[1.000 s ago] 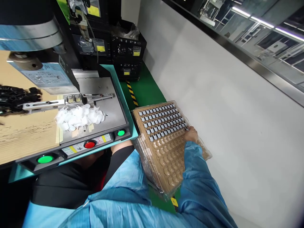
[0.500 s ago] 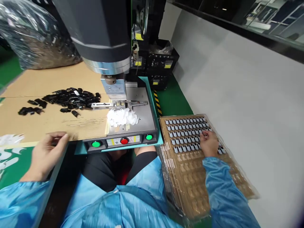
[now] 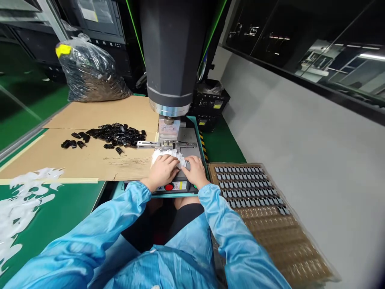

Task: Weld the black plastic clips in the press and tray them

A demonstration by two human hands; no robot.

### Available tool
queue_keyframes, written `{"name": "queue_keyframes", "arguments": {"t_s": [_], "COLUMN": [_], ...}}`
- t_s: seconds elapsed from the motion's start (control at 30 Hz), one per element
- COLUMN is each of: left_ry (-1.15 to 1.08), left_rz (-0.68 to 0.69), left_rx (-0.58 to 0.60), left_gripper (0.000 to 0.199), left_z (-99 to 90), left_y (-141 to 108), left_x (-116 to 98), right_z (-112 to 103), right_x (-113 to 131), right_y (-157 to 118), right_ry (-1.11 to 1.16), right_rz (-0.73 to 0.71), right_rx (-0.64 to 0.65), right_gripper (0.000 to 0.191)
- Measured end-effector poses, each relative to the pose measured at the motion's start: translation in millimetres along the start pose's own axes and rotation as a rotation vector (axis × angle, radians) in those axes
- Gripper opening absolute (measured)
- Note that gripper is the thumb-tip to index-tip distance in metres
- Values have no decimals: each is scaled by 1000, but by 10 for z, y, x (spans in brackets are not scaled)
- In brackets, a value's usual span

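Observation:
My right hand (image 3: pixel 195 171) is closed on a small grey plastic part (image 3: pixel 188 165), held over the front of the press's metal plate. Beside it, my left hand (image 3: pixel 163 170) has its fingers curled together at the pile of thin white pieces (image 3: pixel 162 153). Its fingertips meet the white pieces near the grey part, but what they pinch is hidden. Just behind both hands, the press head (image 3: pixel 169 127) stands above a metal fixture (image 3: pixel 167 143). To the right, a clear tray (image 3: pixel 264 224) holds rows of similar grey parts (image 3: pixel 245 184).
Black plastic clips (image 3: pixel 120 134) lie heaped on the cardboard (image 3: pixel 81 156) left of the fixture. More white scraps (image 3: pixel 27 196) spread over the green tabletop. A filled plastic bag (image 3: pixel 93 74) sits at the back. The red button (image 3: pixel 169 187) is below my hands; a wall (image 3: pixel 288 132) rises at right.
My left hand has moved right from the cardboard's edge to the white pile. My right hand has left the tray and come left to the press with a grey part. The view has shifted.

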State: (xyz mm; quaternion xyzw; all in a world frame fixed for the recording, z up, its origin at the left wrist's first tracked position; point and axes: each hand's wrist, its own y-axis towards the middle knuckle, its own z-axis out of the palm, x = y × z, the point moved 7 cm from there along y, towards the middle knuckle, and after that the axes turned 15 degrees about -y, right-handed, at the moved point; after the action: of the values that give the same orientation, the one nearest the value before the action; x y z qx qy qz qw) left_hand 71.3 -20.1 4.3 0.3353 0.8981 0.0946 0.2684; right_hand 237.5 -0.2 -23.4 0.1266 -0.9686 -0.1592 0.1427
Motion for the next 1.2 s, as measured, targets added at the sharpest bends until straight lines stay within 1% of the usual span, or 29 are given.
{"name": "queue_keyframes", "arguments": {"t_s": [0.1,0.23,0.33,0.43,0.53,0.6,0.67,0.73,0.8,0.87,0.9,0.97,1.07,1.13,1.2], "left_ry": [3,-36,-60,-109,-223,-297,-353,-393,-401,-364,-327,-231,-131,-97,-24], "left_rz": [-16,-30,-31,-59,-116,-140,-152,-167,-196,-231,-244,-261,-262,-257,-255], "left_rx": [31,29,0,-65,-160,-233,-300,-361,-416,-445,-434,-361,-240,-204,-174], "left_gripper": [28,31,33,33,30,27,25,24,23,21,21,22,25,24,27], "left_z": [117,140,128,105,44,-40,-152,-275,-384,-452,-462,-433,-359,-344,-344], "left_y": [96,117,126,133,121,101,80,69,83,138,185,305,445,465,440], "left_x": [33,91,114,130,156,194,279,435,647,856,938,1038,1042,976,891], "right_z": [70,76,78,116,157,180,181,158,123,66,30,-24,-2,68,142], "right_x": [-2,-19,-91,-193,-294,-356,-397,-379,-284,-122,-28,160,350,424,485], "right_y": [12,-5,-2,21,48,58,66,100,188,337,428,619,860,948,969], "right_ry": [-29,-21,47,164,321,423,501,548,547,475,414,271,85,-3,-71], "right_rz": [49,107,178,244,293,340,395,414,373,275,214,96,-4,-57,-125], "right_rx": [11,-29,-69,-75,-85,-97,-130,-168,-179,-180,-186,-196,-161,-107,-51], "right_gripper": [28,22,15,16,23,30,37,39,36,31,29,29,34,35,36]}}
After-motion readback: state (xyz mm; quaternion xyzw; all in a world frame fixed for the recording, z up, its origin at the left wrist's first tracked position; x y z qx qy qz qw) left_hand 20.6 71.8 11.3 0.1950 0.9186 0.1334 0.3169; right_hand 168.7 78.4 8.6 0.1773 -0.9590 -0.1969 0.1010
